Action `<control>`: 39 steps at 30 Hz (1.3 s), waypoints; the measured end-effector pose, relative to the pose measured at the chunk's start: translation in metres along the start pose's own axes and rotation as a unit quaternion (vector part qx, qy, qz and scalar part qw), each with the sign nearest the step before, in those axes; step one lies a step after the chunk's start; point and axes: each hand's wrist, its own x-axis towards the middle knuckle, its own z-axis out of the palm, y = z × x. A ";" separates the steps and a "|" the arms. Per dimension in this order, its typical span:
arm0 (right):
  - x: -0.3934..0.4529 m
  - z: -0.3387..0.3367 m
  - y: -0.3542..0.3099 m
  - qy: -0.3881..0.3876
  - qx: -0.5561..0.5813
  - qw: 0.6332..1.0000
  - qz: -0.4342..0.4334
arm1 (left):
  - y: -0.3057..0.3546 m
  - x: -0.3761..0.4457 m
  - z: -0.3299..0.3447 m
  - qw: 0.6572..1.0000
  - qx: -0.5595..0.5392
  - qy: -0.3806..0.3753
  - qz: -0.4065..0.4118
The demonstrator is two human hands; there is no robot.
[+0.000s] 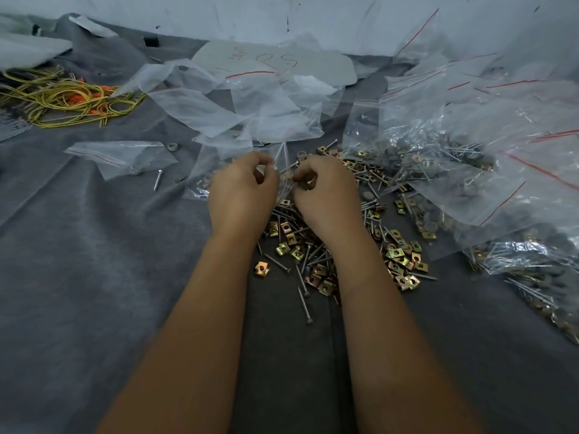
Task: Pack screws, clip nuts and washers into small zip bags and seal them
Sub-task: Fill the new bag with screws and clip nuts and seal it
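Note:
My left hand (pixel 242 191) and my right hand (pixel 324 191) meet over a loose heap of brass clip nuts (pixel 289 242) and long silver screws (pixel 305 270) on grey cloth. Both hands pinch the mouth of a small clear zip bag (pixel 219 166); several screws stand up inside it between my fingers. My right fingers also curl round a brass clip nut at the bag's opening. Grey round washers (pixel 369 194) lie among the parts to the right. Much of the bag is hidden behind my hands.
Empty zip bags (pixel 238 101) lie heaped behind my hands, one more bag (pixel 122 156) to the left beside a stray screw (pixel 158 179). Filled bags (pixel 476 170) pile up on the right. Yellow and orange cords (pixel 62 100) lie far left. A white wall stands behind.

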 end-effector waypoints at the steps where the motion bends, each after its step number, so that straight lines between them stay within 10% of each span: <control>1: 0.000 -0.001 0.002 0.015 0.014 1.000 0.006 | 0.000 0.000 0.000 1.000 -0.002 0.007 0.006; 20: -0.005 0.002 -0.011 0.149 0.116 0.982 -0.025 | 0.002 0.000 0.003 0.982 -0.180 0.025 -0.045; 29: -0.004 0.010 -0.003 -0.043 -0.222 0.973 -0.054 | 0.006 0.000 0.000 0.978 -0.193 0.057 -0.045; 39: -0.002 0.009 -0.003 -0.012 -0.168 0.985 -0.021 | 0.006 -0.001 0.000 0.978 -0.195 0.065 -0.035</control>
